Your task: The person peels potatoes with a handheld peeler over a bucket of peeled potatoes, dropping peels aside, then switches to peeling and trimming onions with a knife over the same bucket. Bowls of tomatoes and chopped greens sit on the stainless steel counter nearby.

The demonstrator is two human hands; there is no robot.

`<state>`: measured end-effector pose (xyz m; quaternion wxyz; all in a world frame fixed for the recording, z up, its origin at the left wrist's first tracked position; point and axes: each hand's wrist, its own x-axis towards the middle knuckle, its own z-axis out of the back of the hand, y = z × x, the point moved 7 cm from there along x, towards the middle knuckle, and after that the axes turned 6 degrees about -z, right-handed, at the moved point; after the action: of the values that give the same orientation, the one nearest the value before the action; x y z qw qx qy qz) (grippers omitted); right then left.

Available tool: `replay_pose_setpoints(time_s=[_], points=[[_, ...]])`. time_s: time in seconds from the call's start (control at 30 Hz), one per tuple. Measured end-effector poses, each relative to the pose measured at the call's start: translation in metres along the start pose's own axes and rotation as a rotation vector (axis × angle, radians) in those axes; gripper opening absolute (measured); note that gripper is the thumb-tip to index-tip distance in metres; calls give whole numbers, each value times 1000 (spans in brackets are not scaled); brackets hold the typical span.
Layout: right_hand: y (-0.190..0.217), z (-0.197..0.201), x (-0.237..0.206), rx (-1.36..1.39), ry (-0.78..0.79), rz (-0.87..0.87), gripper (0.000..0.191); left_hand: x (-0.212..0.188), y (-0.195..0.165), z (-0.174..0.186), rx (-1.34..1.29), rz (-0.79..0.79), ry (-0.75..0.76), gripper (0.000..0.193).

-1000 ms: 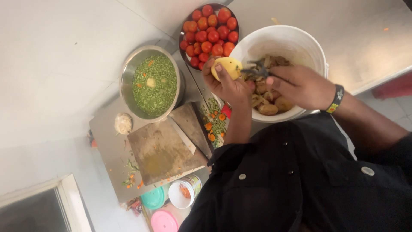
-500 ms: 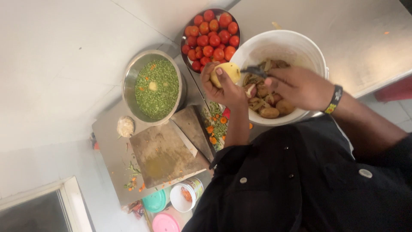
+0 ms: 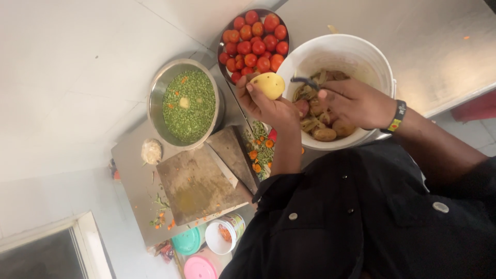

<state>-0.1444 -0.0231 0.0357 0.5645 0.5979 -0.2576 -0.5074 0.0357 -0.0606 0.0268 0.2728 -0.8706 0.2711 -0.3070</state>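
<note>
The left hand (image 3: 268,106) pinches a peeled potato (image 3: 268,85) in its fingers; the right hand (image 3: 356,103) grips a peeler (image 3: 305,81) over the bucket (image 3: 336,49).

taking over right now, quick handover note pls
Left hand: fingers shut on a yellow potato, which looks mostly peeled, at the rim of the white bucket.
Right hand: holds a dark peeler over the bucket.
Done: this potato looks nearly bare.
Left: brown unpeeled potatoes lie in the bucket.
Nearby: tomato bowl, cutting board.
</note>
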Motion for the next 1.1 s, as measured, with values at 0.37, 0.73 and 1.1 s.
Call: replay_pose_setpoints(time_s=[0.37,0.73,1.1], points=[[-18,-18,7,-22,51,-49,39,-4,8,-4,-81,380,-57,45],[-38,7,-21,127,73,-114,42,-13,38,0,-814,732,-27,43],[-51,11,-24,178,3,23,38,-35,33,-6,-680,772,102,35]])
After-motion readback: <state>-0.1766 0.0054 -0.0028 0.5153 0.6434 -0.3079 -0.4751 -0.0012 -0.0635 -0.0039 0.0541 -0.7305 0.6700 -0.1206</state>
